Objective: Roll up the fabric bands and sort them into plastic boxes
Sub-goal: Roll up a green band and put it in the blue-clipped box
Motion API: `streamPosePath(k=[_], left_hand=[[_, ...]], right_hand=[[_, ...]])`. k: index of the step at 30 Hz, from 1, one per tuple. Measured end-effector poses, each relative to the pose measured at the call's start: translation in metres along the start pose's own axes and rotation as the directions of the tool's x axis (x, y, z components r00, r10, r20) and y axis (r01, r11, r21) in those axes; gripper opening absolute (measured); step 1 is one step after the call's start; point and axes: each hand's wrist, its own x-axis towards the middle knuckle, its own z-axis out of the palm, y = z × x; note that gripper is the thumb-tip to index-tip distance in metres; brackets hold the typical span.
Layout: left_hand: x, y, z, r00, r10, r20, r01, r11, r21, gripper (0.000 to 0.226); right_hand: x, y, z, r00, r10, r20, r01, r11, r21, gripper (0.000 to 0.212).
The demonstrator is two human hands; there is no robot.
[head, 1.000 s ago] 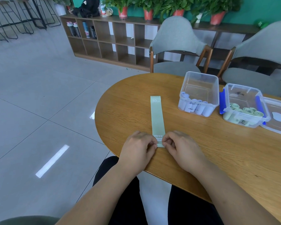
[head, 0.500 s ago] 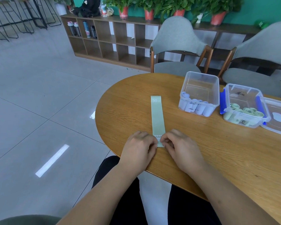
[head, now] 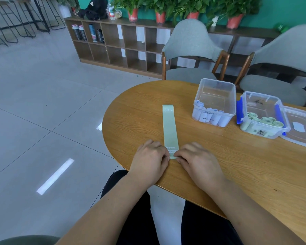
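Note:
A pale green fabric band [head: 169, 128] marked "30" lies flat and lengthwise on the wooden table [head: 237, 165]. My left hand [head: 149, 159] and my right hand [head: 195, 159] pinch its near end from either side, fingertips meeting over the edge. Farther right stands a clear plastic box [head: 215, 101] holding several rolled pale blue bands. Beside it a second clear box with blue clips [head: 262, 114] holds several rolled green bands.
A clear lid [head: 301, 128] lies at the table's right edge. Two grey chairs [head: 193, 50] stand behind the table, with a low shelf [head: 122, 46] and potted plants beyond. The table's rounded left edge drops to tiled floor.
Both hands have stayed on the band's near end with only slight finger shifts. The band lies as before.

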Motion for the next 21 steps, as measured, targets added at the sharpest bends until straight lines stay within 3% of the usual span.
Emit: streamPosePath(k=[10,16,21], left_hand=[[0.011,0.004,-0.005,0.999,0.006,0.053,-0.005,1.000,-0.009,0.008],[0.013,0.001,-0.005,0.998,0.027,0.061,-0.024,0.999,-0.036,0.005],[0.013,-0.004,0.000,0.995,0.101,0.024,-0.101,0.994,0.029,0.017]], right_hand=[[0.015,-0.003,0.002,0.992,0.073,0.102,-0.078,0.996,0.048,0.013],[0.020,-0.001,-0.003,0.991,0.093,0.091,-0.101,0.991,0.086,0.009],[0.016,-0.002,0.004,0.998,0.062,0.025,-0.060,0.997,-0.051,0.007]])
